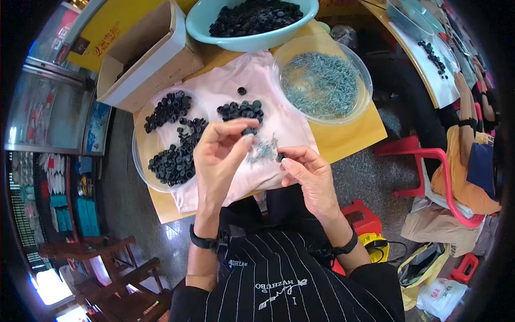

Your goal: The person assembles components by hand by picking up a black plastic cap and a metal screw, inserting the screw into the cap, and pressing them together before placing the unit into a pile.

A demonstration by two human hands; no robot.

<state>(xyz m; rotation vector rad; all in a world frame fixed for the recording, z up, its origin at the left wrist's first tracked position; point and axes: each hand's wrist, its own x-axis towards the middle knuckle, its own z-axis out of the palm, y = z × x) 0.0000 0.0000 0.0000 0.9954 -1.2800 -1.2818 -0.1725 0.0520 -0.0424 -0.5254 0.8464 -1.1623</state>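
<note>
My left hand [217, 153] is raised over the pink cloth [214, 86], thumb and forefinger closed on a small round black plastic part [249, 131]. Between the fingertips of my right hand [311, 180] is another small black part [280, 156], with what looks like a thin screw sticking up beside it. Under and between the hands lies a loose heap of silvery screws [260, 152]. Just beyond the left fingers is a pile of black round parts [240, 110], and one single black part [242, 91] sits farther off.
At left, a clear round tray [138, 163] holds several clumps of black parts. A clear tub of screws [366, 80] stands at right. Behind are a cardboard box [161, 67] and a light-blue basin [196, 29] full of black parts. Another person sits on a red chair [445, 155].
</note>
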